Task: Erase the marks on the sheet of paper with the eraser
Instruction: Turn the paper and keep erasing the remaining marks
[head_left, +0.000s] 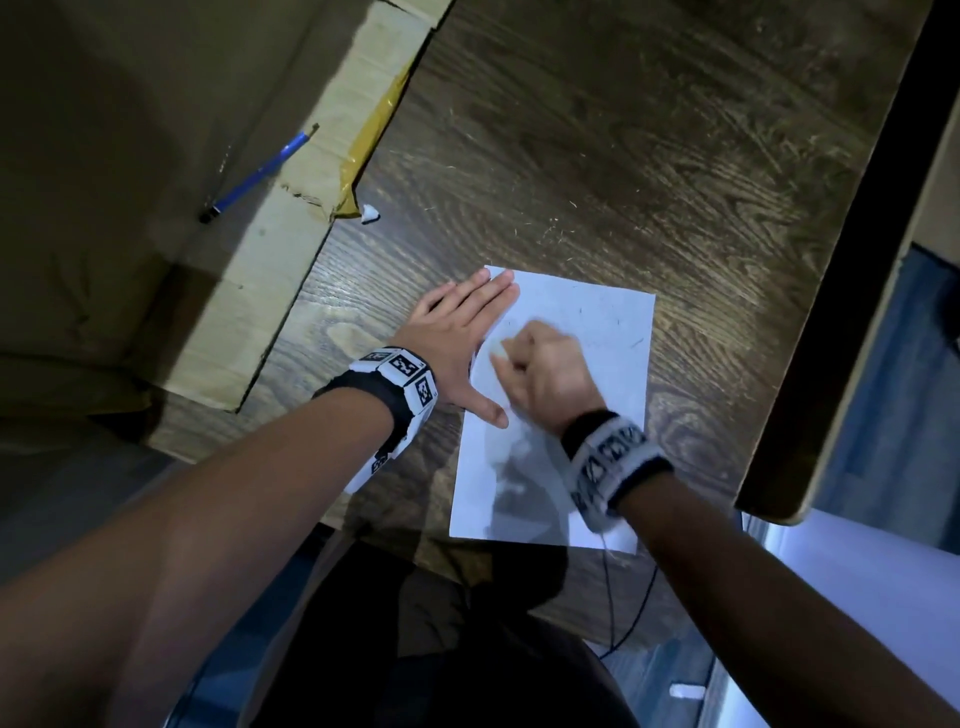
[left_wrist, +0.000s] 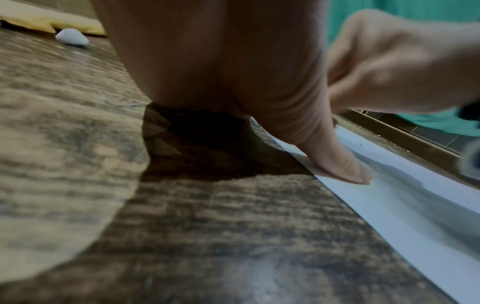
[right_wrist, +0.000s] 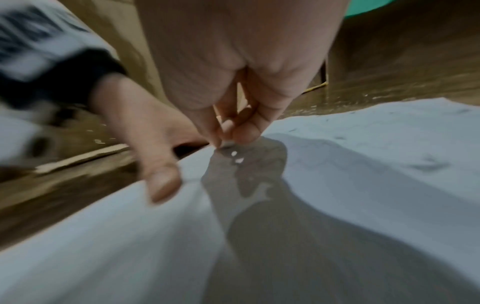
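Note:
A white sheet of paper (head_left: 587, 415) lies on the dark wooden table (head_left: 597, 156), with faint pencil marks (head_left: 636, 343) near its far right part. My left hand (head_left: 457, 338) lies flat with straight fingers on the sheet's left edge; its thumb (left_wrist: 345, 166) presses the paper (left_wrist: 415, 216). My right hand (head_left: 540, 358) is curled over the upper middle of the sheet and pinches a small whitish eraser (right_wrist: 227, 143) at its fingertips, down on the paper (right_wrist: 363, 185). The eraser is mostly hidden by the fingers. Small crumbs (right_wrist: 237, 158) lie below it.
A cardboard box (head_left: 291, 249) with yellow tape stands at the left, with a blue pen (head_left: 260, 174) lying on it. A small white lump (head_left: 370, 213) sits on the table beside the box corner. The table's right edge (head_left: 831, 312) drops to the floor.

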